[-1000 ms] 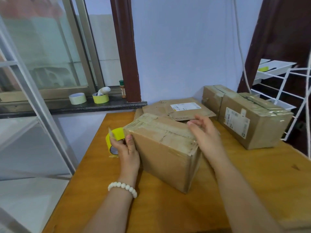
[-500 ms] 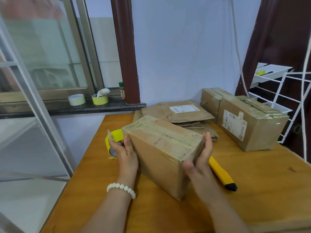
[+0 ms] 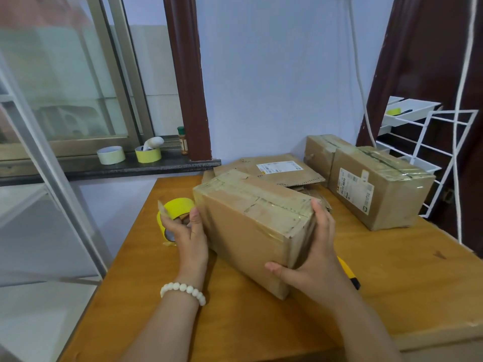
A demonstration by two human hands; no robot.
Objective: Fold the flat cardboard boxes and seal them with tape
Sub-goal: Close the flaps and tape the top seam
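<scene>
A taped cardboard box [image 3: 251, 231] is sitting on the wooden table [image 3: 392, 278], tilted up toward the camera, and both hands are pressing against its ends. The right hand [image 3: 311, 259] is lying spread on the near-right end with its thumb hooked round the lower corner and its fingers reaching up to the top edge, so the palm is covering most of that face. The left hand [image 3: 189, 236] is lying against the opposite end, and its fingers are also curling round a yellow tape roll [image 3: 173, 212] (a loose tab of tape is sticking up by the fingertips); the roll's lower half is hiding behind the hand. A yellow utility knife [image 3: 349, 274] is peeking out behind the right wrist, only a short stretch showing. Behind the box, flat cardboard pieces [image 3: 277, 169] are lying stacked, their near edge blocked by it. Two sealed boxes [image 3: 371, 184] are standing at the back right, touching each other. On the windowsill [image 3: 125, 169] two more tape rolls [image 3: 130, 154] are resting, one holding a white object too blurred to identify.
</scene>
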